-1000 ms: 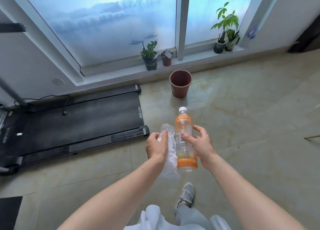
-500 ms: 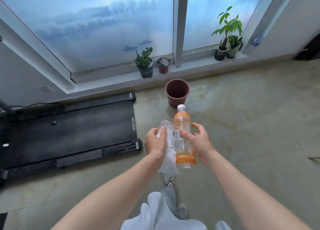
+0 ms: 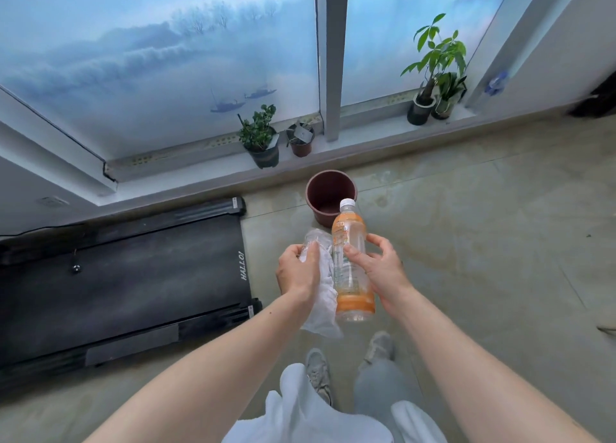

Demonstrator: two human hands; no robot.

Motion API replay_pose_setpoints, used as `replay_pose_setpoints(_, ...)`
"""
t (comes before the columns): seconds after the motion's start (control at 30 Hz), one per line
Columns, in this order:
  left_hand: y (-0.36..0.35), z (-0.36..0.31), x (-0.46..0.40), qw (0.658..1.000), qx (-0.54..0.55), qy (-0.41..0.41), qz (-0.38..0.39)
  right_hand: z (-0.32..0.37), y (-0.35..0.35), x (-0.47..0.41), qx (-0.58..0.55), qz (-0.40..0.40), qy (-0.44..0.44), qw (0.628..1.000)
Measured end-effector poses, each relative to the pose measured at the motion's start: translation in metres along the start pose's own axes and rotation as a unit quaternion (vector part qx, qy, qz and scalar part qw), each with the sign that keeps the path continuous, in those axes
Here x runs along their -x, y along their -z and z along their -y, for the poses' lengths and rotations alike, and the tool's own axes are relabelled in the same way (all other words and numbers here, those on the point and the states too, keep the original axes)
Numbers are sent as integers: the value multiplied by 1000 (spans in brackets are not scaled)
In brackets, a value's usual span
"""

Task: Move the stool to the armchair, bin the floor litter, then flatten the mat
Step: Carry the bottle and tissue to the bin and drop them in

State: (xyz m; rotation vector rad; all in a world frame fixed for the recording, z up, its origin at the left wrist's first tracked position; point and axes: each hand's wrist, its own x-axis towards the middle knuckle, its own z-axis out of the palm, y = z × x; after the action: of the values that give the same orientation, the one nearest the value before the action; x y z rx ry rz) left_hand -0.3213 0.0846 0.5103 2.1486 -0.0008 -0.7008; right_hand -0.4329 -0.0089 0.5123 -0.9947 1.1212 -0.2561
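Note:
My right hand (image 3: 380, 271) grips a clear plastic bottle (image 3: 350, 262) with an orange label and white cap, held upright at chest height. My left hand (image 3: 296, 271) is closed on crumpled white paper and clear plastic litter (image 3: 321, 301) that hangs down beside the bottle. Just beyond the bottle's cap, a dark red round bin (image 3: 328, 194) stands open on the tiled floor below the window sill. The stool, the armchair and the mat are out of view.
A black treadmill (image 3: 126, 276) lies flat on the floor to the left. Potted plants (image 3: 261, 140) stand on the window sill (image 3: 363, 142), with taller plants (image 3: 433, 75) at the right. My feet (image 3: 346, 359) are on the beige tiles.
I have walked closer to the red bin, which now sits just behind the bottle's cap. Both hands keep the same hold on the bottle and the litter.

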Motion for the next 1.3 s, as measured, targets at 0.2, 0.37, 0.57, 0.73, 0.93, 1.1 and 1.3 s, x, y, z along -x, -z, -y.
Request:
replay_pose_setpoints(0.2, -56, -46, -37, 999, 22, 26, -7, 48, 30, -68, 16, 17, -10, 1000)
replay_pose_setpoints(0.37, -104, -87, -61, 996, 45, 59, -40, 94, 54, -126, 58, 50, -24, 997)
replay_pose_setpoints(0.57, -141, -121, -103, 991, 65, 91, -78, 134, 58, -194, 94, 82, -38, 991)
replay_pose_setpoints(0.73, -160, -143, -157, 985, 81, 116, -95, 157, 43, -254, 104, 97, -58, 988)
replay_pose_setpoints(0.93, -179, -157, -227, 980, 91, 140, -107, 171, 18, -324, 110, 100, -81, 986)
replay_pose_setpoints(1.1, -199, -152, -271, 975, 98, 164, -114, 169, 6, -375, 115, 106, -102, 982)
replay_pose_setpoints(1.3, -234, -125, -314, 961, 112, 209, -139, 146, 3, -432, 147, 114, -129, 974)
